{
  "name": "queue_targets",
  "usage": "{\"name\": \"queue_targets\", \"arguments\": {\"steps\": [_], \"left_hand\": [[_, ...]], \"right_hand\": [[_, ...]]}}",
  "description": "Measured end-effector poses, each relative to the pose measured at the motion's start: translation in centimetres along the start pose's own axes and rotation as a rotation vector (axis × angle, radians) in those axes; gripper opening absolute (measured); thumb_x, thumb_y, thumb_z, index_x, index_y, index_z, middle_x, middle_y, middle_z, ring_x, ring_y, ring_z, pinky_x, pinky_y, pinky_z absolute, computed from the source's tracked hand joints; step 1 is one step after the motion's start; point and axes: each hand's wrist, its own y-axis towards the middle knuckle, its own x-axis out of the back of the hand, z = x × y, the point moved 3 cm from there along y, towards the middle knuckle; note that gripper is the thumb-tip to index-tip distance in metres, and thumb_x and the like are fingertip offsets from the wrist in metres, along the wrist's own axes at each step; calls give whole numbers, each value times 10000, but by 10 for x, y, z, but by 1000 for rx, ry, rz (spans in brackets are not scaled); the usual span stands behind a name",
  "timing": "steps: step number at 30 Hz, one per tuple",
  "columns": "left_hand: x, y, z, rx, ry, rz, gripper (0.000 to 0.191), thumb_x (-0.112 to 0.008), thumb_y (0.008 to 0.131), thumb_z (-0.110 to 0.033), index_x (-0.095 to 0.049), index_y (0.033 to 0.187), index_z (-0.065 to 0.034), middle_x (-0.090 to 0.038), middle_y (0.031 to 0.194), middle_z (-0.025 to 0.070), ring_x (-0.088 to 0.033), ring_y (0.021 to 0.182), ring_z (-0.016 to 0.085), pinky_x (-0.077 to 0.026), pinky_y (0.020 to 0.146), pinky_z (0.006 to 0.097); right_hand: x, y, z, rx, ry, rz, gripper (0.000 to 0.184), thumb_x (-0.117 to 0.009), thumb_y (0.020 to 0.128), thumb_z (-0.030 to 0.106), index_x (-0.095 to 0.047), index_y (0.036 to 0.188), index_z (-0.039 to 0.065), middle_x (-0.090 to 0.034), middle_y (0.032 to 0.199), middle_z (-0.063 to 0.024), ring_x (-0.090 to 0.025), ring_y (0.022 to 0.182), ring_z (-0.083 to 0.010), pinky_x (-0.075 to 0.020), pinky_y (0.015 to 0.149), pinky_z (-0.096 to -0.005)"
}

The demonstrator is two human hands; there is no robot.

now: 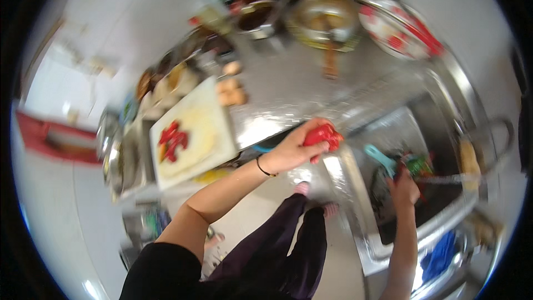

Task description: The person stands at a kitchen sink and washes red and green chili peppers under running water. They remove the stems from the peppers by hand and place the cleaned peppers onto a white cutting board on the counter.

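Observation:
My left hand (pixel 293 146) is shut on a red pepper (pixel 320 137), held above the gap between the counter and the sink's near left rim. My right hand (pixel 404 189) reaches down into the steel sink (pixel 389 221). Its fingers are blurred beside a teal-handled utensil (pixel 379 159) and some green and red scraps (pixel 418 166); whether they grip anything cannot be made out. A stream of water (pixel 443 179) runs in from the right, close to that hand. On the left, red pepper pieces (pixel 173 141) lie on a white cutting board (pixel 212 133).
Several eggs (pixel 231 91) rest beside the board on the steel counter (pixel 283 75). Farther back stand a saucepan (pixel 258 18), a metal bowl (pixel 327 12) with a wooden-handled utensil (pixel 330 60) and a red-and-white tray (pixel 395 29). A faucet (pixel 501 129) curves over the sink's right side.

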Motion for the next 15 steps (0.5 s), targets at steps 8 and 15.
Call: {"name": "queue_targets", "arguments": {"steps": [8,15], "left_hand": [[169,-182,36,-94,503,-1085,435,-672,776,-90,-434,1138,-52,-560,967,84,-546,921,157,-450,794,262],[220,-246,85,200,1206,-1433,528,-612,775,-153,-407,1261,-145,-401,1197,165,-379,1103,345,-310,936,446]], "right_hand": [[-23,6,-30,95,255,-117,600,-674,739,374,-427,1193,69,-621,964,-196,-615,867,-360,-488,716,-436],[-24,20,-46,132,423,-141,450,-644,715,241,-477,1070,19,-604,957,-195,-603,873,-360,-458,785,-413]]}}
